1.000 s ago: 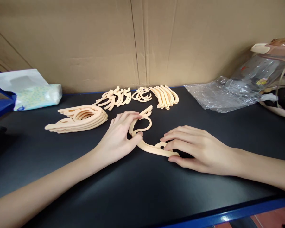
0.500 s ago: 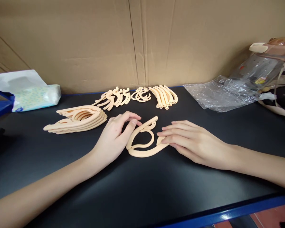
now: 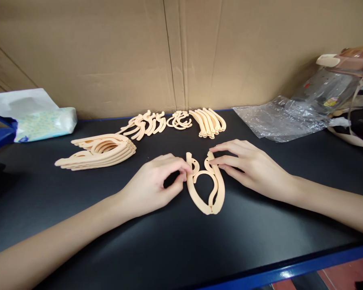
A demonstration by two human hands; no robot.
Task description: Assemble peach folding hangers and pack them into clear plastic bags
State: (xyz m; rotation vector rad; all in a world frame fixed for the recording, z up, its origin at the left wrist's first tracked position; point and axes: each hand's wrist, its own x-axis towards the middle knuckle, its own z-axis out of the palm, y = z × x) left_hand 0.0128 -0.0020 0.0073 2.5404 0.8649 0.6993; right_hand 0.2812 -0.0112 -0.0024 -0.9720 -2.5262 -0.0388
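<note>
A peach plastic folding hanger [image 3: 206,189] lies folded on the black table [image 3: 169,241], its two arms pointing away from me and joined at the near end. My left hand [image 3: 157,183] pinches the left arm with thumb and fingertips. My right hand [image 3: 251,167] presses its fingertips on the tip of the right arm, fingers close together. Both hands touch the hanger from either side.
A stack of folded hangers [image 3: 98,151] sits at the left. Rows of loose hanger parts [image 3: 177,121] lie along the cardboard wall [image 3: 169,52]. A tissue pack [image 3: 39,119] is far left, a clear plastic bag [image 3: 284,119] and a bottle [image 3: 335,84] at right. The blue table edge [image 3: 290,268] runs near me.
The hanger was spread out flat; its arms have swung together and turned, so it now points away from me. Both hands moved forward with it.
</note>
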